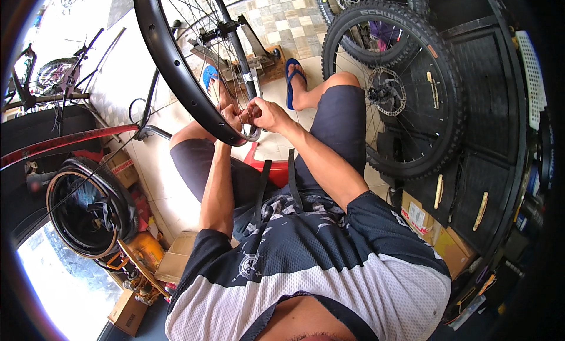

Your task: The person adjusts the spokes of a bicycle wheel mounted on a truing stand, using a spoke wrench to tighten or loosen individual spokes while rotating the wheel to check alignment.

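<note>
A bare bicycle wheel with a wide black rim (176, 76) and thin spokes stands in front of me, its hub (220, 30) held in a metal wheel stand (254, 40). Both hands meet at the rim's near end, among the spokes. My left hand (232, 117) is partly hidden behind the rim, its fingers bent in toward the spokes. Beside it, my right hand (268, 115) has thumb and fingers pinched together close to the left fingertips. What the fingers grip is too small to make out.
At right, a knobby-tyred wheel with a disc rotor (388, 91) leans against black cabinets (485, 64). A red stool (281, 175) is between my legs. Tyres (82, 208) and cardboard boxes (178, 255) lie at left, below a red bar (70, 145). Bicycles (62, 76) stand at far left.
</note>
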{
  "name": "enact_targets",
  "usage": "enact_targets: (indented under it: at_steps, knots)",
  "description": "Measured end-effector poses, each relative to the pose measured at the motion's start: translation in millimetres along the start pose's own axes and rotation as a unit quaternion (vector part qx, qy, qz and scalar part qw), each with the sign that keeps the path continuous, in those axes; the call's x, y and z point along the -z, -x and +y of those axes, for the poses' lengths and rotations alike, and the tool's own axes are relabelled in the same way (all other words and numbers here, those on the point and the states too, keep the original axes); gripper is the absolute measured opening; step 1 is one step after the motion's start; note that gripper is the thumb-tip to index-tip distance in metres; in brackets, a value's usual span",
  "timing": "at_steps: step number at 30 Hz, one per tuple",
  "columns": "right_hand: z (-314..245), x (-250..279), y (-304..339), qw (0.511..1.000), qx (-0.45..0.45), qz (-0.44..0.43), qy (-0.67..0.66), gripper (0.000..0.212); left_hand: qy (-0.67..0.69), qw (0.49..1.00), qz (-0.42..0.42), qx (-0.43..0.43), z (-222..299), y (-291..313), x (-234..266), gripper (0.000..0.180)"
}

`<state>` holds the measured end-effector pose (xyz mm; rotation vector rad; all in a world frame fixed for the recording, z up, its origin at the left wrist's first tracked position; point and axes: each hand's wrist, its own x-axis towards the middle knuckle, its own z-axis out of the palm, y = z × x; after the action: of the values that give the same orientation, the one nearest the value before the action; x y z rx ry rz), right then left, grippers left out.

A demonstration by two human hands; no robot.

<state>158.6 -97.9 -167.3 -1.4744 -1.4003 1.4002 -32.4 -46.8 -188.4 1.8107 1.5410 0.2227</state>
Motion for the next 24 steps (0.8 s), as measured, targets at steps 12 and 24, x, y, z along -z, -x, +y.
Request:
enact_targets:
  at_steps: [12,24]
  knots:
    - [-4.8,-8.1,0.0,0.998,-0.035,-0.012,-0.059,0.056,0.137,0.99,0.005,-0.031,-7.1,0.8,5.1,0.039]
    - [-11.7,-8.0,5.7,0.995,0.068,0.045,0.058,0.07,0.183,0.982,0.02,-0.033,-0.4,-4.1,-6.4,0.038]
